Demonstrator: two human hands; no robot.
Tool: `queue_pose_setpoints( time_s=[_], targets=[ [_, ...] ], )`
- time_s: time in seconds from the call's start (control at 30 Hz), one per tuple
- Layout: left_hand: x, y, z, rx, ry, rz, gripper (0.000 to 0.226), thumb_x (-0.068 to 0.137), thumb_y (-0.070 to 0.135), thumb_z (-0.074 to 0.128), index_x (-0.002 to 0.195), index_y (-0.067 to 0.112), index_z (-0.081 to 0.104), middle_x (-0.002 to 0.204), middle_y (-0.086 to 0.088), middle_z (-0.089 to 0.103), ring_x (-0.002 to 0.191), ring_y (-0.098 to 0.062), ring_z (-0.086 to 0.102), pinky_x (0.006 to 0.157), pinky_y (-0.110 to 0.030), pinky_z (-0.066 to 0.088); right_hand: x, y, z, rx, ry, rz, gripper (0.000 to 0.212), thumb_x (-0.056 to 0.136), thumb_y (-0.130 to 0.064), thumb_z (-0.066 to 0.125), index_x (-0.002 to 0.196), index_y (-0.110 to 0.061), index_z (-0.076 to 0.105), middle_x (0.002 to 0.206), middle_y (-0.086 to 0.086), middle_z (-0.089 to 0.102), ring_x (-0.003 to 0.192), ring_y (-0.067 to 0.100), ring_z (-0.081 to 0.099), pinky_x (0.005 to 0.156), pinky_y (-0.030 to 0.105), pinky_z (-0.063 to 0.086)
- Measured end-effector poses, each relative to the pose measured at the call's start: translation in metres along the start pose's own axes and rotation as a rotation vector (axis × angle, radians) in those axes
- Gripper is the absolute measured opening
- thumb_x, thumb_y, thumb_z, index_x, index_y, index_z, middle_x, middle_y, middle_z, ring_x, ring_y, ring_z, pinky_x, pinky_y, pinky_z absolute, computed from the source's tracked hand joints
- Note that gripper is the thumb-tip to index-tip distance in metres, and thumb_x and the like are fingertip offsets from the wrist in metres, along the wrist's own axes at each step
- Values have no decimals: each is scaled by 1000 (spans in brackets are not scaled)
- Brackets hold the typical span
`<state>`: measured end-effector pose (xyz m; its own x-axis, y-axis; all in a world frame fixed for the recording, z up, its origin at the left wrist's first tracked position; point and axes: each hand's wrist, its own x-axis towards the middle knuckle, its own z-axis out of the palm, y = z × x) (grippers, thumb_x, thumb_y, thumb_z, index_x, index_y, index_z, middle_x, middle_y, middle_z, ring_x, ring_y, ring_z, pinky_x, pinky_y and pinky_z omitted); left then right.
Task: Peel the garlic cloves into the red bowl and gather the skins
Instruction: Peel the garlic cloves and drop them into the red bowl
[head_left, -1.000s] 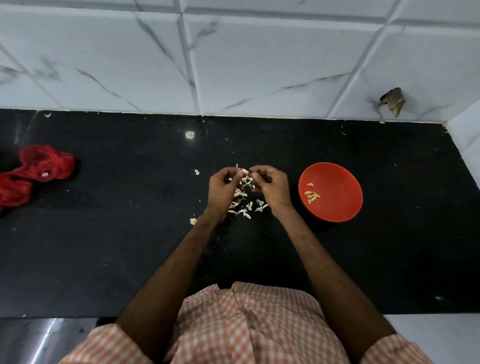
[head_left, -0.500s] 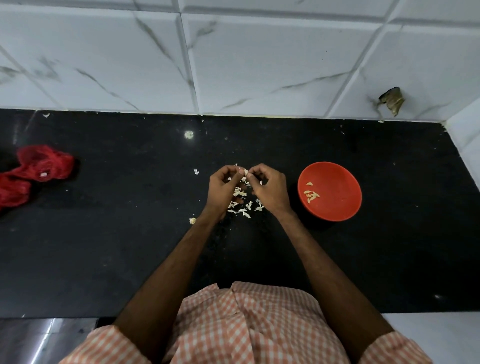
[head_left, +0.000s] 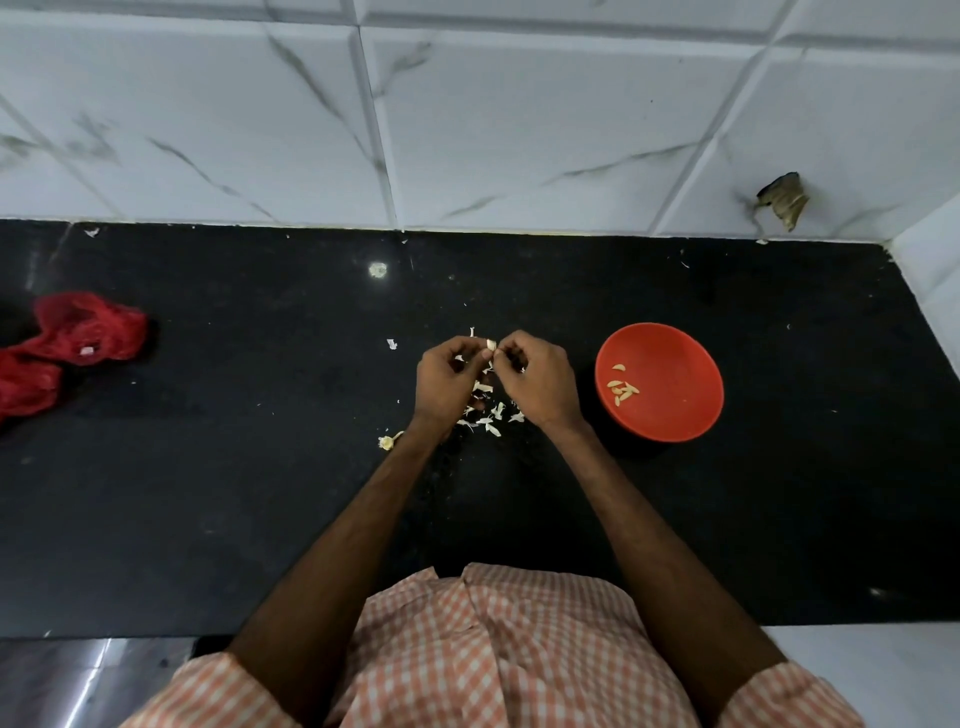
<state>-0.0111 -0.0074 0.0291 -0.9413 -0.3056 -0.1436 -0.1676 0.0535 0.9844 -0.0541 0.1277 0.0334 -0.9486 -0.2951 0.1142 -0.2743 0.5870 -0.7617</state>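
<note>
Nearest you, your orange-checked shirt (head_left: 493, 649) fills the lower edge. Beyond it, over the black countertop (head_left: 234, 493), your left hand (head_left: 447, 382) and right hand (head_left: 537, 382) meet, both pinching one garlic clove (head_left: 491, 343). Loose skins (head_left: 488, 415) lie scattered beneath them. The red bowl (head_left: 675, 415), just right, holds a few peeled cloves (head_left: 622, 388).

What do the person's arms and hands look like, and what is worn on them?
Both the left hand and the right hand are bare: no gloves, rings or watch show. The left sleeve and the right sleeve are short, in an orange and white check.
</note>
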Motion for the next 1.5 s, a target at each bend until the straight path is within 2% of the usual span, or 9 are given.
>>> queue_pose_setpoints(
  time_s=[0.2,0.33,0.47,0.67,0.77,0.97,1.2,1.3,1.5],
  targets=[
    [2,-4,-1,-17,47,-35,10,93,14,68,100,7,71,80,-2,67,57,-3,62,43,-22,49,2,2,-3,122,34,-15,9,95,-21,64,100,-14,68,92,-7,70,85,5,66,77,32,58],
    [4,-9,-4,43,42,-11,11,90,17,73,98,9,74,84,-4,73,63,-8,65,44,-25,49,2,1,-1,133,13,-66,8,94,-15,66,100,-12,69,94,-6,71,89,5,67,81,30,58],
    [6,-9,-4,225,20,77,11,87,17,75,96,11,76,86,4,75,72,-4,68,63,-20,54,3,3,-2,73,0,-111,7,94,-12,64,99,-10,68,92,-3,72,86,6,68,79,30,58],
    [5,-5,-7,217,-59,104,8,89,15,74,93,9,76,79,10,71,62,6,62,58,-10,45,9,5,-15,125,-189,-106,9,91,-5,68,98,-10,63,92,-5,65,85,6,66,75,23,58],
    [5,-6,-11,214,-122,76,12,89,18,74,94,8,75,72,13,67,49,5,57,47,-12,42,12,5,-23,155,-296,-85,11,92,1,65,95,-7,59,90,0,63,82,15,67,65,34,61],
    [4,-5,-12,115,-171,-7,19,88,23,75,94,5,73,82,-7,73,43,-8,53,38,-21,40,15,3,-23,85,-443,-80,10,97,2,52,94,-7,48,94,10,60,80,25,65,57,46,60],
    [2,-6,-8,-56,-135,-88,19,90,12,72,96,-6,70,73,0,72,48,-6,53,37,-21,41,14,9,-10,56,-405,-27,22,100,-7,48,89,-26,42,84,3,60,78,21,61,69,48,50],
    [1,-7,-7,-77,-106,-128,17,91,10,71,98,-6,70,76,-4,71,49,-6,53,37,-21,40,13,9,-8,79,-376,-22,17,101,-10,47,89,-21,43,78,-2,55,70,10,52,65,40,45],
    [1,-2,-1,-114,-58,-193,8,94,13,68,95,6,70,87,-10,67,63,-9,57,39,-21,42,9,8,-3,-3,-251,-83,19,101,-9,47,90,-24,44,84,-9,52,75,7,51,66,35,48]
  ],
)
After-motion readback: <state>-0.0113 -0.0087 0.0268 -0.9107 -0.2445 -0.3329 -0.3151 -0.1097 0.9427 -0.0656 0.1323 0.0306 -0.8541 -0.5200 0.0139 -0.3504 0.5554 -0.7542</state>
